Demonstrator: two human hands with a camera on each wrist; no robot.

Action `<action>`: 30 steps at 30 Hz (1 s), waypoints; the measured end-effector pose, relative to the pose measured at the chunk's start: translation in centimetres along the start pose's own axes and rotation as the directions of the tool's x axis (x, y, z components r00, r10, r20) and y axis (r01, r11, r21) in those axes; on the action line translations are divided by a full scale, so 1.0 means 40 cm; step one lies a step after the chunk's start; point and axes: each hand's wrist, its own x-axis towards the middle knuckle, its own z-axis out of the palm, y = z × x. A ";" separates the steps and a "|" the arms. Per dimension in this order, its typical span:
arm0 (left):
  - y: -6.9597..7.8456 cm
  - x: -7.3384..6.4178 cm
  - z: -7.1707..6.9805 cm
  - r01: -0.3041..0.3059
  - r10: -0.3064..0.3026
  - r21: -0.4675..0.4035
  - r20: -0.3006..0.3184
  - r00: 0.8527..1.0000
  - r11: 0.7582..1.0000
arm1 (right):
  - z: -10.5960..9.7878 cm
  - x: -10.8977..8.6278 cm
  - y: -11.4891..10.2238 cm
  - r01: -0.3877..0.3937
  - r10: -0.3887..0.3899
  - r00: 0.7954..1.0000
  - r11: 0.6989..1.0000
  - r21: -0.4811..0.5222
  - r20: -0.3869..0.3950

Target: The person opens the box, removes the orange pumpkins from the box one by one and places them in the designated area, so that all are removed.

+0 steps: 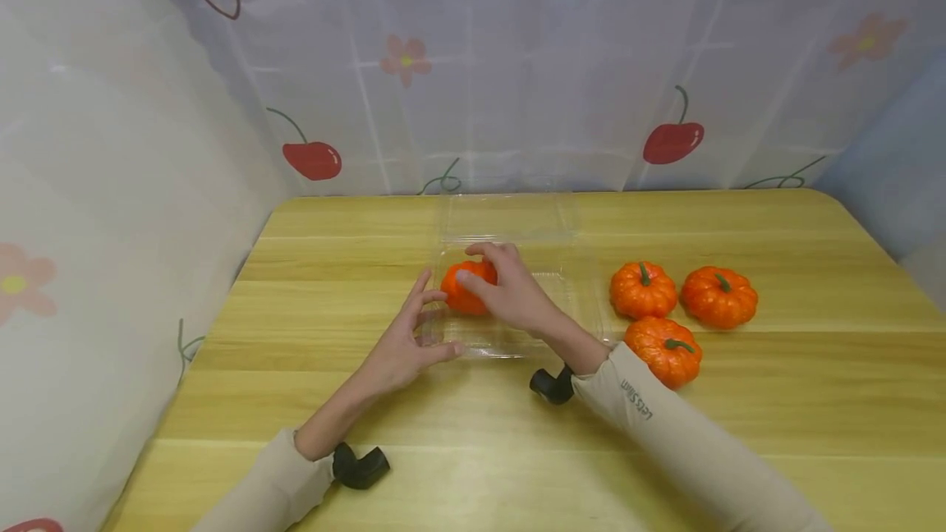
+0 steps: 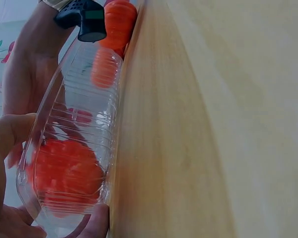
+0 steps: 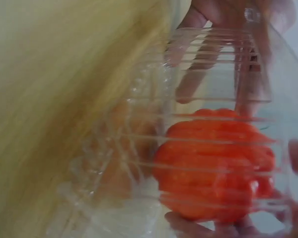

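A clear plastic clamshell container (image 1: 502, 349) stands on the table with its lid folded back. One orange toy pumpkin (image 1: 456, 300) is inside its left end. From above, my right hand (image 1: 517, 294) grips this pumpkin, thumb on the near side and fingers at the far side. My left hand (image 1: 402, 351) is at the container's left end, fingers spread. In the left wrist view, fingertips (image 2: 100, 220) of that hand touch the container's lower end, and its thumb lies along the rim. Through the ribbed plastic wall, the pumpkin (image 3: 216, 166) shows in the right wrist view.
Three more orange pumpkins sit right of the container: one at the back (image 1: 643, 291), one farther right (image 1: 719, 297) and one in front (image 1: 663, 351), close to my right sleeve (image 1: 665, 425). A patterned curtain (image 1: 517, 64) hangs behind the wooden table (image 1: 473, 450).
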 end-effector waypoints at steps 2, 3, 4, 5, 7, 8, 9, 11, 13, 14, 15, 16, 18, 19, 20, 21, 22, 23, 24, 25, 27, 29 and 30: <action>0.000 -0.002 0.000 0.002 -0.002 0.003 0.000 1.000 1.000 | 0.001 -0.002 0.003 0.002 -0.003 1.000 1.000 -0.031 -0.019; 0.000 -0.002 0.000 0.003 -0.003 0.002 0.000 1.000 1.000 | 0.001 -0.003 0.004 0.002 -0.003 1.000 0.999 -0.048 -0.024; -0.001 -0.002 0.000 0.005 -0.005 0.003 -0.001 1.000 1.000 | 0.001 -0.005 0.004 -0.003 0.001 1.000 0.998 -0.061 -0.028; -0.001 -0.002 0.000 0.005 -0.005 0.003 -0.001 1.000 1.000 | 0.000 -0.006 0.003 -0.011 0.009 0.999 0.997 -0.072 -0.031; -0.002 -0.002 0.000 0.006 -0.006 0.004 -0.002 1.000 1.000 | -0.002 -0.008 0.001 -0.029 0.027 0.999 0.997 -0.071 -0.029; -0.002 -0.002 0.000 0.007 -0.007 0.004 -0.002 1.000 1.000 | -0.002 -0.008 0.001 -0.041 0.039 0.999 0.997 -0.064 -0.025; -0.003 0.000 -0.001 0.006 -0.006 0.003 -0.003 1.000 1.000 | -0.003 -0.008 0.001 -0.049 0.048 0.999 0.997 -0.052 -0.019; -0.004 0.001 -0.002 0.009 -0.009 0.003 -0.006 1.000 1.000 | -0.002 -0.009 0.003 -0.065 0.065 0.998 0.998 -0.016 -0.002; -0.004 0.002 -0.002 0.012 -0.012 0.001 -0.008 1.000 1.000 | -0.001 -0.009 0.008 -0.074 0.073 0.997 0.997 0.025 0.018; -0.004 0.003 -0.003 0.011 -0.011 -0.003 -0.008 1.000 1.000 | -0.001 -0.010 0.011 -0.078 0.077 0.997 0.996 0.043 0.030; -0.004 0.003 -0.003 0.010 -0.010 -0.004 -0.008 1.000 1.000 | -0.001 -0.012 0.014 -0.081 0.078 0.996 0.995 0.064 0.043; -0.004 0.003 -0.004 0.013 -0.013 -0.002 -0.007 1.000 1.000 | 0.000 -0.013 0.016 -0.087 0.083 0.995 0.993 0.082 0.055; -0.006 0.003 -0.004 0.013 -0.013 -0.003 -0.007 1.000 1.000 | -0.001 -0.016 0.021 -0.098 0.090 0.993 0.989 0.106 0.078; -0.006 0.002 -0.005 0.015 -0.015 -0.003 -0.007 1.000 1.000 | -0.001 -0.017 0.024 -0.107 0.097 0.991 0.988 0.111 0.089; -0.007 0.002 -0.005 0.017 -0.017 -0.004 -0.007 1.000 1.000 | -0.001 -0.019 0.028 -0.110 0.099 0.990 0.988 0.111 0.101; -0.007 0.001 -0.005 0.020 -0.020 -0.005 -0.007 1.000 1.000 | -0.001 -0.020 0.030 -0.117 0.105 0.988 0.987 0.111 0.110; -0.009 0.001 -0.005 0.022 -0.022 -0.009 -0.005 1.000 1.000 | -0.001 -0.021 0.033 -0.126 0.113 0.987 0.986 0.109 0.116; -0.010 0.002 -0.005 0.022 -0.022 -0.013 -0.003 1.000 1.000 | -0.001 -0.022 0.034 -0.133 0.119 0.986 0.985 0.108 0.120; -0.010 0.002 -0.004 0.022 -0.022 -0.016 0.000 1.000 1.000 | -0.002 -0.023 0.036 -0.138 0.125 0.985 0.984 0.109 0.123; -0.009 0.001 -0.004 0.024 -0.024 -0.016 0.000 1.000 1.000 | -0.002 -0.023 0.036 -0.143 0.129 0.984 0.983 0.113 0.123; -0.008 0.002 -0.003 0.022 -0.022 -0.017 0.000 1.000 1.000 | -0.002 -0.024 0.039 -0.149 0.134 0.983 0.981 0.123 0.122; -0.007 0.003 -0.003 0.022 -0.022 -0.014 -0.004 1.000 1.000 | -0.002 -0.023 0.040 -0.147 0.131 0.983 0.982 0.122 0.128; -0.006 0.003 -0.003 0.024 -0.024 -0.011 -0.006 1.000 1.000 | -0.001 -0.022 0.041 -0.145 0.129 0.983 0.982 0.119 0.132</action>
